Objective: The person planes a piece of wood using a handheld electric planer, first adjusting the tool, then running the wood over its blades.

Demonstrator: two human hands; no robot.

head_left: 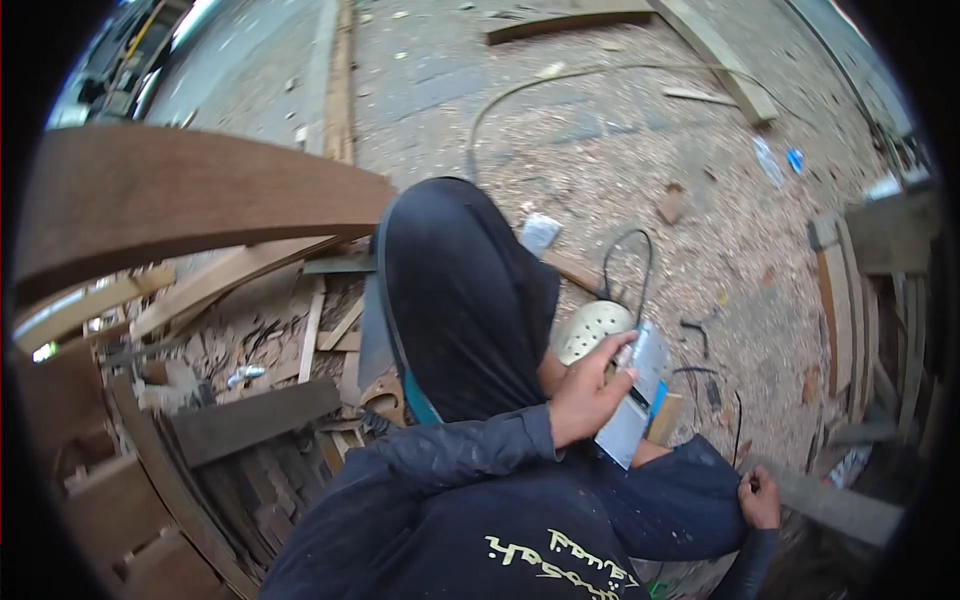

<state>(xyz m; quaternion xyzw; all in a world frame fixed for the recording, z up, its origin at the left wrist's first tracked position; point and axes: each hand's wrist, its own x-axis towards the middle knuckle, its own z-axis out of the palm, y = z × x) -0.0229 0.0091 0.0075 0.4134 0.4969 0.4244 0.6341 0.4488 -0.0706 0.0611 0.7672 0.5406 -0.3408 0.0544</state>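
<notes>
My left hand (pixel 590 395) grips an electric planer (pixel 648 360), its flat silver sole facing up and a dark slot across it. Blue plastic shows along the planer's side, and a black cord (pixel 648 250) loops from its far end. Beyond the planer is a pale clog with holes (pixel 595 330). At the right, beside my bent leg (pixel 680 495), my right hand (pixel 760 500) is closed with fingers pinched together. What it holds, if anything, is too small to make out.
A large curved wooden piece (pixel 200 195) rises at the left, by my raised knee (pixel 460 290). Wood offcuts (pixel 255 425) pile up at lower left. Stacked boards (pixel 850 310) stand at right. Shavings cover the ground (pixel 590 140), crossed by a hose-like cable (pixel 560 75).
</notes>
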